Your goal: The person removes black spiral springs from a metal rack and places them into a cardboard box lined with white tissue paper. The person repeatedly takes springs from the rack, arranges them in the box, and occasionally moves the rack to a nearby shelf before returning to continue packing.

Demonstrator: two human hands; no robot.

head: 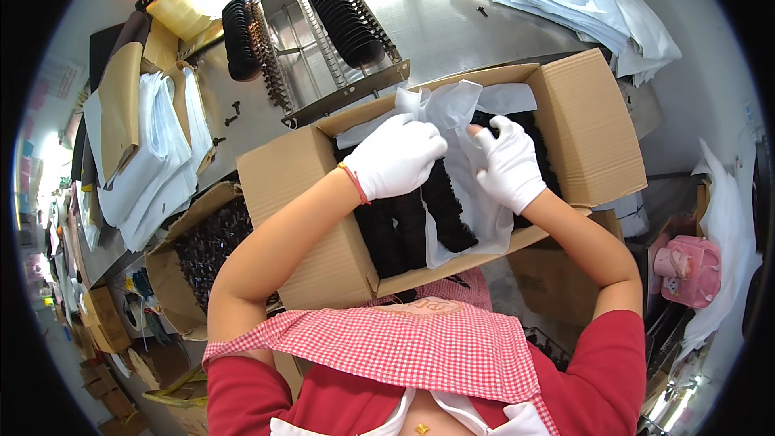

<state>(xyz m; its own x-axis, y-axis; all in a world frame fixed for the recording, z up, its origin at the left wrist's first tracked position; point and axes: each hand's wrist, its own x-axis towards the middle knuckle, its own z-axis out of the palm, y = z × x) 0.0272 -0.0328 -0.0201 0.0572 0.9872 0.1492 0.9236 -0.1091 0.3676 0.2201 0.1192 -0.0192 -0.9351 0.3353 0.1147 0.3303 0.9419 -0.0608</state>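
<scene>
An open corrugated cardboard box lies before me, tilted, with its side flaps spread. Rows of stacked black pieces fill it, and crumpled white paper runs between and over them. My left hand, in a white glove, is over the box's left half, fingers curled against the paper; its fingertips are hidden. On the other side of the paper is my right hand, also gloved, with one bare fingertip showing. Its thumb and fingers are apart beside the paper, above the black pieces at the right.
Behind the box, a metal rack holding rows of black rounded pieces stands on the metal table. White paper sheets lie at the back right, more sheets at left. A carton of dark pieces adjoins the box's left side.
</scene>
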